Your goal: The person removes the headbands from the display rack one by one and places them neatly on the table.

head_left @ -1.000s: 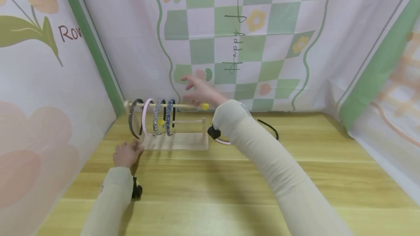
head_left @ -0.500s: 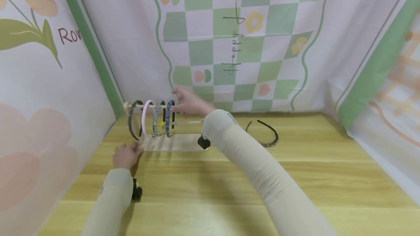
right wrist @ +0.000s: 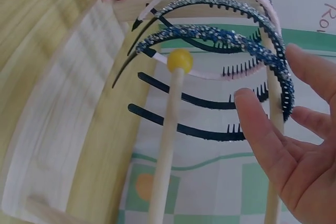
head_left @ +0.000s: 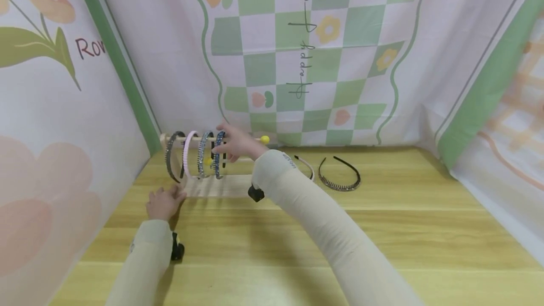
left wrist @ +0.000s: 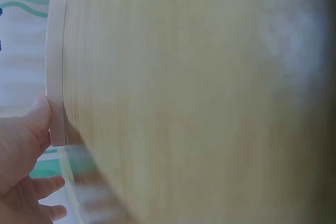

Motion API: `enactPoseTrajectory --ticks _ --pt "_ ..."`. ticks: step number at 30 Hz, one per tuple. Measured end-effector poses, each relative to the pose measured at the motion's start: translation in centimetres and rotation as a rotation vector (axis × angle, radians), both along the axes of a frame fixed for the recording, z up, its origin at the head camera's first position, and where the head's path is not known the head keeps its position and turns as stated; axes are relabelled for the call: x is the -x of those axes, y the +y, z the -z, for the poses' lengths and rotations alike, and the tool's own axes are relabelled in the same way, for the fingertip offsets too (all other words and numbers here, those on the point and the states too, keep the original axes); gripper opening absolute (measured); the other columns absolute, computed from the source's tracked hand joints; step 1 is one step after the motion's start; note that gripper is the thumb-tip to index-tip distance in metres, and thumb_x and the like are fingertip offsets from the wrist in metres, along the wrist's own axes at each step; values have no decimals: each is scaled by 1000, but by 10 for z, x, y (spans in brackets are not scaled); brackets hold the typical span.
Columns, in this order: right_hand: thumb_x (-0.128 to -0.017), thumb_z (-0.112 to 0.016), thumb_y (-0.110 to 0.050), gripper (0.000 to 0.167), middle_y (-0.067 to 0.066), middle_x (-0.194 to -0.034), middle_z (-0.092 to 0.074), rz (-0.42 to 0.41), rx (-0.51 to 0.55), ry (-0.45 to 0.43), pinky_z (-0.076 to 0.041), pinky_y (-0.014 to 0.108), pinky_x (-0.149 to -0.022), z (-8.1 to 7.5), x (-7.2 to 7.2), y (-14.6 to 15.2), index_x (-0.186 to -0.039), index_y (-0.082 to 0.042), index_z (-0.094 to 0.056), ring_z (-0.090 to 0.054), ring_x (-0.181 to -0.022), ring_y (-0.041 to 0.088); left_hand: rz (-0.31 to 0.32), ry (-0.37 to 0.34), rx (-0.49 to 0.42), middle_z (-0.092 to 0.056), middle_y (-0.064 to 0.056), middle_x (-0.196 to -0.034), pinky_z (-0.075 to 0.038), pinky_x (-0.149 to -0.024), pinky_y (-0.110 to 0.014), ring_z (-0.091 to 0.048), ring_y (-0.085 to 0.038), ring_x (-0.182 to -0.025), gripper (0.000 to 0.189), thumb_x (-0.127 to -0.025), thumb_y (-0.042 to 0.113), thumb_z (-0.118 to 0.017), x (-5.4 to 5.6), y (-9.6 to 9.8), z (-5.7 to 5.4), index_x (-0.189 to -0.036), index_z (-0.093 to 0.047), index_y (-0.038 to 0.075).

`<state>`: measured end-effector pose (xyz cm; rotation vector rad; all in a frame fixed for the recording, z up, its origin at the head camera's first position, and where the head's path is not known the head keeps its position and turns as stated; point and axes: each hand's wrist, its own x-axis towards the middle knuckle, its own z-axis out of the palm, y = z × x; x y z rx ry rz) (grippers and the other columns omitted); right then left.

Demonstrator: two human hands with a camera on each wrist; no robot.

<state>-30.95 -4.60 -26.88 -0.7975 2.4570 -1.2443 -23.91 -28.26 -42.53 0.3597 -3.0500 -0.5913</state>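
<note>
A wooden headband rack (head_left: 221,188) stands at the left of the table, with headbands on its top rod. From left to right these are a dark headband (head_left: 170,159), a pink headband (head_left: 187,155), a silver glitter headband (head_left: 201,155) and a blue glitter headband (head_left: 217,159). My left hand (head_left: 163,202) pinches the rack's near left corner, thumb (left wrist: 37,116) on its edge. My right hand (head_left: 240,143) reaches over the rod at the blue headband. In the right wrist view its spread thumb and fingers (right wrist: 310,72) lie either side of that headband's upper end.
To the right of the rack lie a pink headband (head_left: 308,166), partly hidden by my right sleeve, and a black toothed headband (head_left: 352,178). Yellow balls (head_left: 265,140) cap the rods. Patterned curtains (head_left: 314,60) hang behind and at the sides of the wooden table (head_left: 272,259).
My right hand has moved left and down along the top rod to the blue headband, uncovering the headbands on the table. The left hand stays at the rack's corner.
</note>
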Motion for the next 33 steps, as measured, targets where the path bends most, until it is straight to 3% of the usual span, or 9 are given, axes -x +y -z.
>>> enactPoseTrajectory --ticks 12,18,33 --pt "-85 -67 -13 66 19 -131 -45 36 36 -36 -54 33 -64 8 2 -9 -141 -8 -33 -63 -73 28 -4 -11 -16 -28 -37 -135 -25 -91 -65 -21 -56 -120 57 -96 42 -45 0 -1 -1 -138 -39 4" --pt "-86 -65 -8 62 18 -124 -50 73 40 -16 -54 29 -61 9 2 -10 -140 -8 -35 -62 -65 22 -3 -7 -13 -28 -36 -135 -25 -92 -65 -22 -56 -119 58 -95 43 -44 3 -2 2 -138 -38 4" --pt "-87 -64 -11 62 16 -134 -43 66 64 -40 -54 29 -59 -2 6 4 -142 -12 -34 -61 -63 22 -9 2 -23 -27 -36 -135 -26 -90 -65 -23 -55 -118 57 -95 41 -46 3 -1 3 -137 -40 4"
